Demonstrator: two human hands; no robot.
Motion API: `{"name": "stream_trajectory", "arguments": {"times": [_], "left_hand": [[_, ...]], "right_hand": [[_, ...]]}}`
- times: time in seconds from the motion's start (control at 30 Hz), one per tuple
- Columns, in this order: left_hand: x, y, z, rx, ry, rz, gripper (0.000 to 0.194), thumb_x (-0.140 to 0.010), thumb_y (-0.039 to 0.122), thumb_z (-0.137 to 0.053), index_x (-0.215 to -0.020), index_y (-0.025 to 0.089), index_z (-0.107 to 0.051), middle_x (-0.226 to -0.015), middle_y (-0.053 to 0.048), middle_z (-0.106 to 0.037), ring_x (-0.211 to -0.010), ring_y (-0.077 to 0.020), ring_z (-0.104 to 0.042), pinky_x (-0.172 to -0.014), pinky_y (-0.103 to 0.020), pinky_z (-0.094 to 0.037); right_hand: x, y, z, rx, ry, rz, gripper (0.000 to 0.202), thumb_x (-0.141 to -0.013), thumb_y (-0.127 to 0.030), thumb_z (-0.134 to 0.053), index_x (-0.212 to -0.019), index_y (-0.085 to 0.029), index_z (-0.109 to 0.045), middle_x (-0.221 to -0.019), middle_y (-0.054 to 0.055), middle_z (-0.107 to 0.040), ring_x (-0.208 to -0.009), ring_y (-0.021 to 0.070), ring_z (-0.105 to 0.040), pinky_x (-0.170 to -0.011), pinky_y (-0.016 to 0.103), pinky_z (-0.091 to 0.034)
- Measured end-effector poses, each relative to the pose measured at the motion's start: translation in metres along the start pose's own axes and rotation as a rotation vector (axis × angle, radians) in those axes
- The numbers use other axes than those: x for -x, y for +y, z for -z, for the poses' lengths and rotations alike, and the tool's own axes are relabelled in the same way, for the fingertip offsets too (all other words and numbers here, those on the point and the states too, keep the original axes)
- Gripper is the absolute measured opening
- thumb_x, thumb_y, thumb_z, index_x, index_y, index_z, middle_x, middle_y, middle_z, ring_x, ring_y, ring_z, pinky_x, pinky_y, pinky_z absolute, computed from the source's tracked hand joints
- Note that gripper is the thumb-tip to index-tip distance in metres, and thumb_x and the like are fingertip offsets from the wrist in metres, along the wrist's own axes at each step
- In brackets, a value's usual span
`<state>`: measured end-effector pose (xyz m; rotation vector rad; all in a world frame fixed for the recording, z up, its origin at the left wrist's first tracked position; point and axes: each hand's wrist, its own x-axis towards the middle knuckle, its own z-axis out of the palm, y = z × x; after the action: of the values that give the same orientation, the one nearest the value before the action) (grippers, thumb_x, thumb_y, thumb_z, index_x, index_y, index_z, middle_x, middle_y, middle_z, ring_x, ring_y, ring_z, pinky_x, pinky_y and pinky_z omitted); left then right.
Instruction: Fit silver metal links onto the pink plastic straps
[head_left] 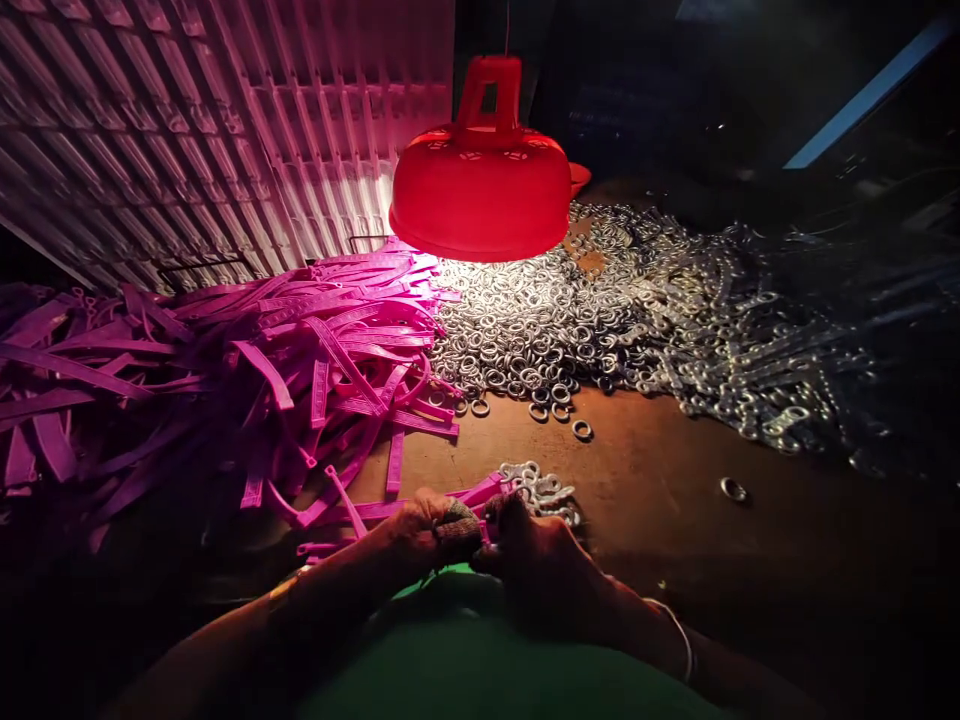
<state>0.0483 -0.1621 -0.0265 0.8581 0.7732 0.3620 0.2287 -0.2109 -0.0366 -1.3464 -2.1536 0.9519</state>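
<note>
Your brown worktop [645, 530] spans the middle and right of the frame, fading into shadow at the edges. A ribbed panel [150, 130] fills the upper left, and below it a large tangle of pink straps [337, 340] spreads from the left edge toward the centre. Beside it, a heap of silvery rings [525, 340] runs from the centre to the right, its far right too dark to make out clearly. A red lamp [480, 195] hangs at upper centre, its light falling on both piles. A dark green surface [450, 650] shows at lower centre.

At lower centre your hands meet: the left hand [442, 530] and the right hand [529, 540] are both closed, fingers curled on a pink strap [486, 532] that shows between them; the exact finger placement is lost in shadow. Just beyond your right hand lies a small cluster of silvery links [540, 488]. A pale bracelet [679, 635] circles your right wrist. One loose ring [733, 489] lies apart at right of centre.
</note>
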Motion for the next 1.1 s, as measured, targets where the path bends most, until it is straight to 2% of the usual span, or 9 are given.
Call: {"name": "stream_trajectory", "arguments": {"times": [0.13, 0.3, 0.47, 0.67, 0.73, 0.83, 0.97, 1.03, 1.1], "left_hand": [[0.005, -0.004, -0.010, -0.008, 0.085, -0.073, 0.053, -0.064, 0.062, -0.070, -0.055, 0.012, -0.055, -0.053, 0.001, -0.048, -0.052, -0.0080, -0.042, -0.050, -0.022, -0.031], [0.003, -0.007, -0.010, 0.025, 0.083, -0.002, 0.048, -0.063, 0.057, -0.074, -0.057, 0.012, -0.057, -0.057, 0.000, -0.052, -0.054, -0.0091, -0.046, -0.050, -0.021, -0.033], [-0.005, -0.013, -0.006, 0.049, 0.041, 0.045, 0.040, -0.063, 0.045, -0.076, -0.055, 0.012, -0.056, -0.053, 0.001, -0.050, -0.049, -0.0080, -0.043, -0.046, -0.021, -0.028], [-0.005, -0.022, -0.006, 0.095, 0.034, 0.033, 0.046, -0.069, 0.055, -0.068, -0.056, 0.013, -0.053, -0.053, 0.001, -0.047, -0.046, -0.0074, -0.041, -0.044, -0.021, -0.029], [-0.001, -0.019, 0.005, -0.141, 0.157, -0.060, 0.045, -0.074, 0.056, -0.062, -0.061, 0.013, -0.057, -0.057, -0.001, -0.051, -0.051, -0.0099, -0.046, -0.048, -0.022, -0.035], [0.006, -0.010, 0.037, -0.525, 0.500, -0.195, 0.035, -0.080, 0.047, -0.057, -0.081, 0.013, -0.065, -0.075, -0.006, -0.062, -0.069, -0.0169, -0.057, -0.063, -0.027, -0.045], [0.009, -0.001, 0.087, -0.962, 0.923, -0.176, 0.038, -0.081, 0.034, -0.059, -0.111, 0.011, -0.061, -0.106, -0.015, -0.062, -0.096, -0.0264, -0.060, -0.087, -0.037, -0.046], [0.007, -0.001, 0.103, -1.235, 0.999, -0.148, 0.041, -0.083, 0.031, -0.057, -0.117, 0.009, -0.058, -0.109, -0.017, -0.061, -0.100, -0.0289, -0.060, -0.089, -0.038, -0.046], [0.004, -0.004, 0.110, -1.416, 0.986, -0.123, 0.036, -0.084, 0.025, -0.054, -0.116, 0.008, -0.057, -0.108, -0.018, -0.062, -0.098, -0.0287, -0.062, -0.085, -0.036, -0.047]], "right_hand": [[0.000, 0.001, -0.001, -0.253, -0.027, -0.088, 0.018, -0.090, -0.034, -0.043, -0.098, -0.018, -0.043, -0.070, 0.001, -0.059, -0.055, 0.0130, -0.049, -0.049, 0.024, -0.033], [-0.010, -0.006, 0.010, -0.410, -0.177, -0.031, 0.014, -0.088, -0.031, -0.050, -0.088, -0.018, -0.043, -0.074, 0.001, -0.055, -0.058, 0.0103, -0.041, -0.051, 0.022, -0.034], [-0.016, -0.007, 0.017, -0.339, -0.288, -0.071, 0.009, -0.085, -0.021, -0.050, -0.084, -0.019, -0.041, -0.070, -0.001, -0.053, -0.056, 0.0094, -0.039, -0.049, 0.022, -0.029], [-0.020, -0.007, 0.022, -0.107, -0.313, 0.035, 0.009, -0.086, -0.015, -0.047, -0.087, -0.019, -0.054, -0.080, 0.002, -0.062, -0.062, 0.0116, -0.052, -0.056, 0.023, -0.032], [-0.020, -0.002, 0.022, -0.013, -0.307, 0.058, 0.012, -0.083, -0.012, -0.048, -0.087, -0.020, -0.056, -0.074, 0.000, -0.062, -0.056, 0.0109, -0.049, -0.053, 0.024, -0.029], [-0.018, 0.010, 0.021, 0.158, -0.191, 0.041, 0.007, -0.081, -0.017, -0.052, -0.088, -0.020, -0.054, -0.063, -0.002, -0.059, -0.049, 0.0112, -0.044, -0.050, 0.027, -0.023], [-0.014, 0.024, 0.019, 0.352, -0.070, 0.041, 0.008, -0.078, -0.022, -0.055, -0.083, -0.018, -0.050, -0.064, 0.002, -0.059, -0.052, 0.0149, -0.047, -0.051, 0.028, -0.019], [-0.013, 0.025, 0.018, 0.411, -0.062, 0.078, 0.009, -0.078, -0.021, -0.054, -0.086, -0.017, -0.051, -0.070, 0.005, -0.060, -0.057, 0.0168, -0.050, -0.052, 0.028, -0.021], [-0.012, 0.022, 0.017, 0.462, -0.019, 0.072, 0.010, -0.078, -0.021, -0.053, -0.088, -0.017, -0.053, -0.073, 0.006, -0.060, -0.062, 0.0187, -0.050, -0.055, 0.028, -0.024]]}}
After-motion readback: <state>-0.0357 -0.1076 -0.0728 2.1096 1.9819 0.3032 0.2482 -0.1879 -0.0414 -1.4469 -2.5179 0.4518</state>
